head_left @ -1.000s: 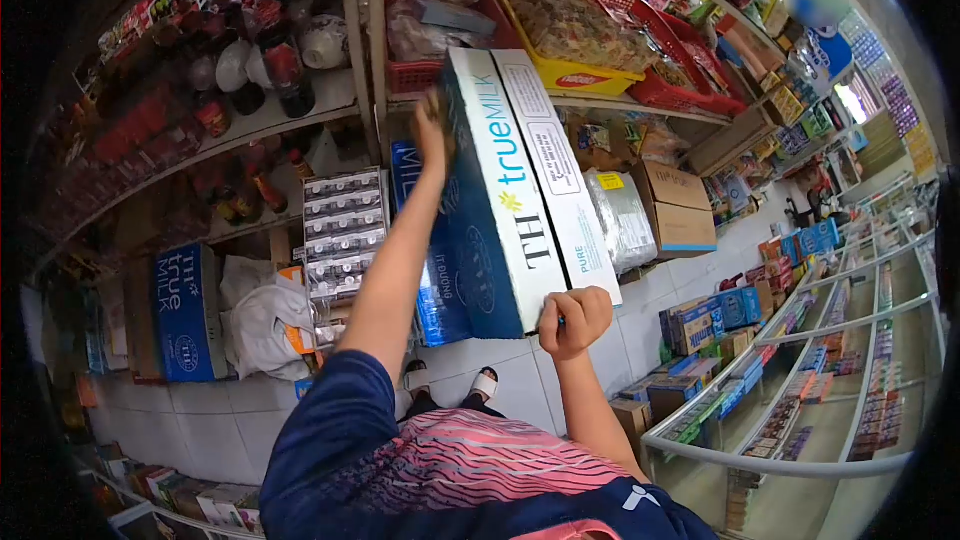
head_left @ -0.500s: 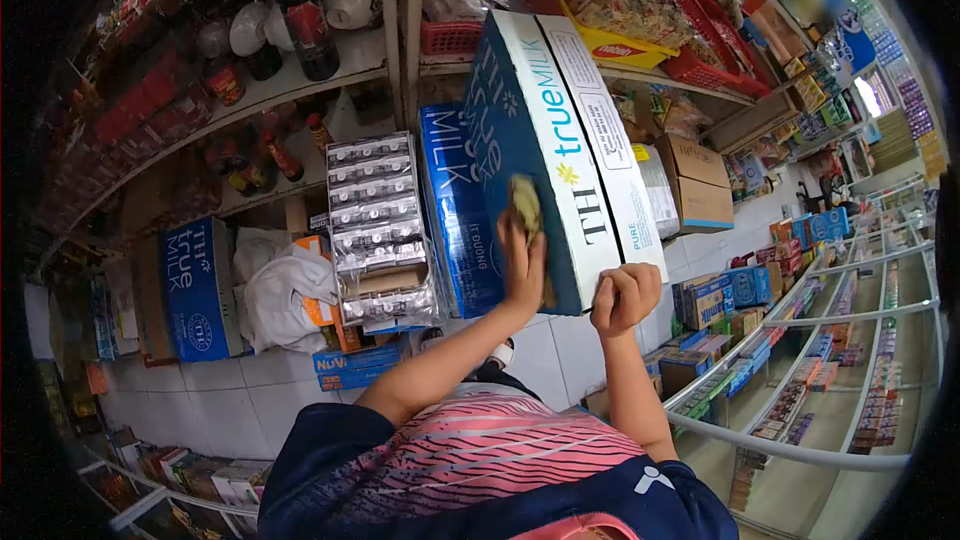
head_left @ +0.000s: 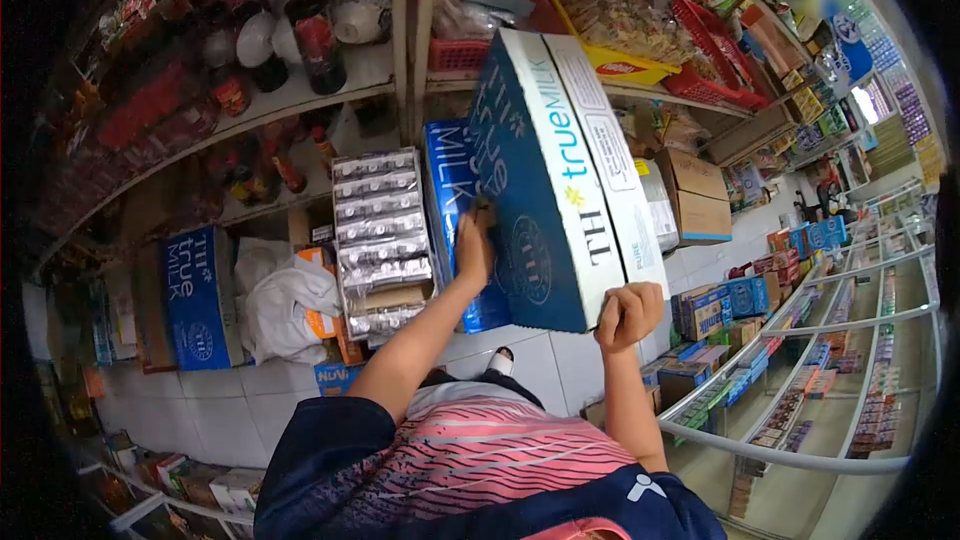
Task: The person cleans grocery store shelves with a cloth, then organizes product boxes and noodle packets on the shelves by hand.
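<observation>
A large blue and white milk carton (head_left: pixel 545 240) stands tilted in front of me. My right hand (head_left: pixel 630 315) has its fingers curled round the carton's lower right corner. My left hand (head_left: pixel 475 248) is between this carton and a flatter blue milk pack (head_left: pixel 440 165); its fingertips are partly hidden, so I cannot make out whether the cloth seen earlier is in it. Left of the blue pack, an open tray of small wrapped cartons (head_left: pixel 380 210) has a gap near its lower end.
Shelves (head_left: pixel 370 70) with jars and baskets run along the back. Another blue milk box (head_left: pixel 198 300) and a white bag (head_left: pixel 290 305) are at left. A brown box (head_left: pixel 697 195) stands behind the carton; a glass case (head_left: pixel 800 460) is at right.
My left hand has moved left and down from the large carton's blue side towards the flatter blue pack. The greenish cloth it held is no longer clearly visible. My right hand stays on the corner.
</observation>
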### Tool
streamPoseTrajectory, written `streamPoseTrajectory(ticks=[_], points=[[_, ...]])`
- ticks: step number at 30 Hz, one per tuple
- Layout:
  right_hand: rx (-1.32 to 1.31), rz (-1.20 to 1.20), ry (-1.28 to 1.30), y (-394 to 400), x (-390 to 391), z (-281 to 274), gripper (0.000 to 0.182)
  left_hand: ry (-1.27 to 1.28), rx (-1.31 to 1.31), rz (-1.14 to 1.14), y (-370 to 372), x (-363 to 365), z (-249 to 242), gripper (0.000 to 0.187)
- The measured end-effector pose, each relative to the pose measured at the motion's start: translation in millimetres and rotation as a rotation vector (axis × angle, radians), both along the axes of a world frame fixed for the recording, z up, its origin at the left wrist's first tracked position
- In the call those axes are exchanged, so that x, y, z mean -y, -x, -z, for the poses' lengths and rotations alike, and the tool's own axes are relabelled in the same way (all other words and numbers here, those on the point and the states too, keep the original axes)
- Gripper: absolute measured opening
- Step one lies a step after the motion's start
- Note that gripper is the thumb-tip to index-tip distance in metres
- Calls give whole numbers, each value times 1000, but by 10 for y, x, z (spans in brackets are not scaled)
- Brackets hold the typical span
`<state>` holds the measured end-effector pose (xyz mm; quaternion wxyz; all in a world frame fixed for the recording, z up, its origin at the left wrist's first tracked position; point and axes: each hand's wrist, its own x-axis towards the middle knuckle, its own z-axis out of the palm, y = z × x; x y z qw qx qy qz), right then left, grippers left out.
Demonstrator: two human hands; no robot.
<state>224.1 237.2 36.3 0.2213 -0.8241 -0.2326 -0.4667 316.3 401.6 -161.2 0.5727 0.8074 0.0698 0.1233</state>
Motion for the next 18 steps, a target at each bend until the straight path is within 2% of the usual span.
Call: streamPoseTrajectory(ticks=[2, 4, 5, 6, 7, 8, 10, 12, 13, 15, 18], points=[[-20, 19, 2, 10, -16, -15, 4, -159, 221, -35, -254, -135, -13, 27], [-9, 46, 6, 17, -22, -4, 4, -296, 210, -155, -575, -246, 58, 26], [-28, 26, -7, 30, -26, 7, 5, 134, 38, -54, -748, -326, 27, 26], [-35, 1, -16, 17, -22, 1, 5, -38, 83, -21, -876, -424, -96, 27], [-35, 16, 4, 16, -6, 5, 7, -326, 219, -46, -1076, -493, -13, 27], [-27, 15, 5, 5, -19, -30, 7, -85, 1, -67, -1302, -518, 46, 29], [-23, 38, 3, 2, -33, -67, 6, 190, -112, 109, -1537, -746, -185, 36], [-8, 61, -4, 26, -32, -48, 8, -481, 215, -100, -2004, -845, 499, 35], [-13, 49, 6, 26, -18, -33, 9, -501, 241, -95, -2096, -904, 477, 35], [-15, 28, 54, 10, 22, -15, 11, -544, 39, -52, -2164, -919, 395, 34], [-6, 16, 27, 7, 39, -9, 12, -574, 103, -109, -1988, -872, 281, 30]])
